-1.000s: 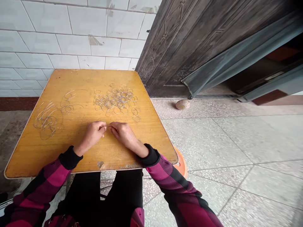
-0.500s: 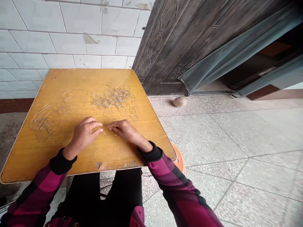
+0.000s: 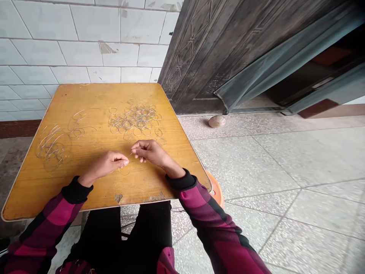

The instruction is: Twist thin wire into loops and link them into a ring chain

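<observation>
A thin wire point(image 3: 124, 174), bent into a loop, hangs below the fingertips of my left hand point(image 3: 110, 164), which pinches it. My right hand point(image 3: 149, 153), just to the right and slightly farther off, grips a short end of the wire between thumb and forefinger. Both hands are closed, close together above the front half of the wooden table point(image 3: 97, 196). Beyond them lies a heap of small wire rings point(image 3: 137, 120). Loose curved wires point(image 3: 54, 148) are piled at the table's left, with a few more wires point(image 3: 78, 127) between the two piles.
White wall tiles point(image 3: 82, 53) stand behind the table, and a dark carved door point(image 3: 194, 64) with a grey-green curtain point(image 3: 256, 76) is at the right. A roundish pale object point(image 3: 216, 121) lies on the floor. An orange stool point(image 3: 216, 190) shows under the table's right edge.
My left hand has moved right and nearer to me, its fingers now pinched together. My right hand has risen and turned slightly. A wire loop now shows below the left fingertips.
</observation>
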Action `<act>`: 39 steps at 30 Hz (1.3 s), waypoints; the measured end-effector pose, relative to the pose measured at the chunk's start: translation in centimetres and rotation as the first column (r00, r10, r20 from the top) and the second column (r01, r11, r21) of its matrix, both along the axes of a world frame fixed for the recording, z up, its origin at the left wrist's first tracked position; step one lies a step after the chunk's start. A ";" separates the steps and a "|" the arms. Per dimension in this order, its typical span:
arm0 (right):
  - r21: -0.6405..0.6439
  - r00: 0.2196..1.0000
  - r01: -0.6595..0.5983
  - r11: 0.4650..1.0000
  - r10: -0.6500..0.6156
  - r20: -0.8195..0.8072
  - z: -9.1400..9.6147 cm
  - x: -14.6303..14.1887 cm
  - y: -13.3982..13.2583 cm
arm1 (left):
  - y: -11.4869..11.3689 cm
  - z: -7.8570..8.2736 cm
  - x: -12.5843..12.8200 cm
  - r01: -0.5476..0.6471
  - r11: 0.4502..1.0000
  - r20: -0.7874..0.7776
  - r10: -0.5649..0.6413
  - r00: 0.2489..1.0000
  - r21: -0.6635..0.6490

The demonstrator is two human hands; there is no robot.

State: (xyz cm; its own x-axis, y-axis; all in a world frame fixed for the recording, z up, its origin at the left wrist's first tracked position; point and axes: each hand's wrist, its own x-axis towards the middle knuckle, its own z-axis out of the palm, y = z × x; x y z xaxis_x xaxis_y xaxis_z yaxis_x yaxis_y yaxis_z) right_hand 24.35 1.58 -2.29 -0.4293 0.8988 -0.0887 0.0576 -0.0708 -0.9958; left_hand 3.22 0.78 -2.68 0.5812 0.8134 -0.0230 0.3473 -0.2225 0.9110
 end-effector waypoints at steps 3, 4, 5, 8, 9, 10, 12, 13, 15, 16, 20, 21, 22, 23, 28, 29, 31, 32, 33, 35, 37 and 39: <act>-0.174 0.976 -0.037 0.984 -0.001 -0.217 -0.1 0.0 0.2 | -0.2 0.1 0.1 -0.034 0.997 0.022 0.036 0.999 -0.066; -0.223 0.957 -0.061 0.973 -0.006 -0.291 -0.2 0.0 0.2 | -0.3 0.1 0.1 -0.054 0.996 0.035 0.057 0.998 -0.070; -0.261 0.934 -0.090 0.961 -0.009 -0.356 -0.2 0.0 0.3 | -0.4 0.2 0.1 -0.075 0.994 0.052 0.079 0.996 -0.075; -0.309 0.863 -0.156 0.938 -0.022 -0.505 -0.4 0.1 0.6 | -0.5 0.4 0.1 -0.138 0.985 0.119 0.150 0.981 -0.104; -0.316 0.843 -0.166 0.934 -0.032 -0.538 -0.5 0.1 0.7 | -0.6 0.5 0.2 -0.159 0.980 0.144 0.175 0.974 -0.118; -0.321 0.827 -0.167 0.932 -0.045 -0.561 -0.5 0.1 0.7 | -0.6 0.5 0.2 -0.178 0.975 0.168 0.199 0.966 -0.133; -0.317 0.819 -0.143 0.937 -0.068 -0.570 -0.7 0.0 0.7 | -0.7 0.6 0.4 -0.201 0.966 0.209 0.232 0.950 -0.161; -0.305 0.826 -0.119 0.945 -0.076 -0.558 -0.8 -0.2 0.7 | -0.7 0.6 0.5 -0.203 0.964 0.225 0.240 0.944 -0.174; -0.261 0.848 -0.057 0.964 -0.092 -0.522 -1.1 -0.6 0.6 | -0.7 0.6 0.7 -0.199 0.961 0.234 0.242 0.942 -0.191; -0.232 0.857 -0.018 0.973 -0.104 -0.505 -1.3 -0.8 0.6 | -0.8 0.5 0.7 -0.196 0.961 0.231 0.239 0.943 -0.194; -0.135 0.863 0.125 0.983 -0.175 -0.474 -1.9 -1.9 0.5 | -0.8 0.2 0.8 -0.169 0.964 0.196 0.210 0.958 -0.205; -0.135 0.859 0.142 0.981 -0.190 -0.475 -2.0 -2.1 0.4 | -0.8 0.1 0.8 -0.155 0.964 0.190 0.197 0.962 -0.217; -0.148 0.857 0.144 0.978 -0.198 -0.475 -2.0 -2.3 0.4 | -0.8 0.0 0.8 -0.140 0.962 0.185 0.185 0.965 -0.233; -0.168 0.856 0.136 0.976 -0.201 -0.476 -2.0 -2.4 0.3 | -0.8 0.0 0.8 -0.124 0.960 0.183 0.173 0.968 -0.251; -0.228 0.872 0.050 0.973 -0.153 -0.464 -1.7 -2.3 0.0 | -0.8 -0.1 0.9 -0.090 0.940 0.207 0.165 0.964 -0.329; -0.226 0.881 0.027 0.974 -0.130 -0.456 -1.6 -2.2 0.0 | -0.8 -0.1 0.9 -0.078 0.936 0.217 0.160 0.963 -0.343; -0.211 0.899 -0.018 0.977 -0.077 -0.431 -1.5 -2.0 -0.1 | -0.8 -0.1 0.9 -0.047 0.929 0.236 0.141 0.961 -0.367; -0.198 0.908 -0.036 0.979 -0.051 -0.416 -1.4 -1.9 -0.1 | -0.8 -0.1 0.9 -0.032 0.926 0.244 0.133 0.961 -0.377; -0.185 0.916 -0.053 0.981 -0.026 -0.401 -1.4 -1.8 -0.1 | -0.9 -0.1 0.9 -0.021 0.922 0.251 0.127 0.960 -0.388; -0.158 0.927 -0.088 0.983 0.023 -0.374 -1.3 -1.6 -0.1 | -0.9 0.0 0.9 -0.006 0.911 0.257 0.123 0.959 -0.413; -0.121 0.933 -0.124 0.985 0.074 -0.353 -1.4 -1.4 -0.1 | -0.9 0.0 0.9 0.002 0.894 0.255 0.125 0.959 -0.448; -0.066 0.940 -0.146 0.987 0.117 -0.319 -1.4 -1.2 0.0 | -0.8 0.1 0.9 0.007 0.875 0.246 0.128 0.961 -0.484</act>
